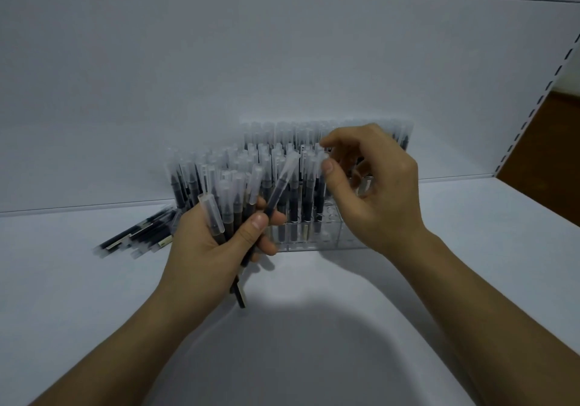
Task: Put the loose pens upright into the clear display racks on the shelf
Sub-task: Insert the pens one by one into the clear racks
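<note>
Left hand (216,245): gripping a bundle of pens (232,208), caps up, lower ends partly hiding.
Right hand (373,192): curling at a clear cap; pinching or not, cannot tell.
Rack (314,242): holding upright pens; 3 o'clock end hiding behind right hand.
Loose pens (138,233): lying on shelf (470,248), 9 o'clock of rack, blurring.

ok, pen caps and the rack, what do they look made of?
Pen caps: frosted translucent plastic, likely; dark tips show hazily through them. Rack: clear glossy plastic, maybe acrylic; pen barrels and the white shelf show through its walls.
</note>
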Demonstrator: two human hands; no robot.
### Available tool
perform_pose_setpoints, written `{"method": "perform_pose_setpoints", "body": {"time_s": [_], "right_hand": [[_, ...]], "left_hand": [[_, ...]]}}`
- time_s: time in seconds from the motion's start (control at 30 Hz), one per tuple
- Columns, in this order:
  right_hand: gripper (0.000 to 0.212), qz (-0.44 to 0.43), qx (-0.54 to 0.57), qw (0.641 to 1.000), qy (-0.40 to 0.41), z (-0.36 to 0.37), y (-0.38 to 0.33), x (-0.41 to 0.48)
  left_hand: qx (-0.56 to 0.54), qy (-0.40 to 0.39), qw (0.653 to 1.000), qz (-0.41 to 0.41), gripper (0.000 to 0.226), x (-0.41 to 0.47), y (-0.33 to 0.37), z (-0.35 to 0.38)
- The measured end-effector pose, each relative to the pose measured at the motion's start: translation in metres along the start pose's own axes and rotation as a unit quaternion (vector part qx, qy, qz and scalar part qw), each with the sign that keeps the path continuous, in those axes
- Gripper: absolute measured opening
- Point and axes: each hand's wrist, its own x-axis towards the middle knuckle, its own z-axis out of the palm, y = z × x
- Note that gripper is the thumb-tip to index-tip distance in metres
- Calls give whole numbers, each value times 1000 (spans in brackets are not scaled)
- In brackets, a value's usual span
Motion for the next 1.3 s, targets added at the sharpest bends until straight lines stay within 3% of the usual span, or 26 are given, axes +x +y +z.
{"method": "perform_pose_setpoints", "body": {"time_s": [0.2, 0.4, 0.57, 0.67, 0.77, 0.93, 1.3], "right_hand": [[37, -40, 26, 996, -74, 10, -16, -6], [32, 105, 226, 967, -62, 10, -22, -8], [28, 183, 317, 929, -57, 11, -20, -4], [26, 214, 354, 910, -7, 5, -15, 3], [25, 220, 340, 913, 39, -5, -6, 11], [24, 182, 232, 953, 73, -13, 5, 13], [27, 160, 188, 968, 51, -12, 13, 11]], "left_hand": [[12, -29, 999, 12, 17, -1, 5, 0], [9, -23, 999, 26, 24, -3, 7, 2], [8, -17, 1000, 15, 20, -2, 3, 2], [-6, -2, 1000, 7, 18, -2, 3, 2], [-4, 5, 1000, 17, 20, -3, 6, 3], [3, 11, 1000, 9, 23, -3, 7, 3], [-22, 22, 999, -17, 25, -1, 4, 2]]}}
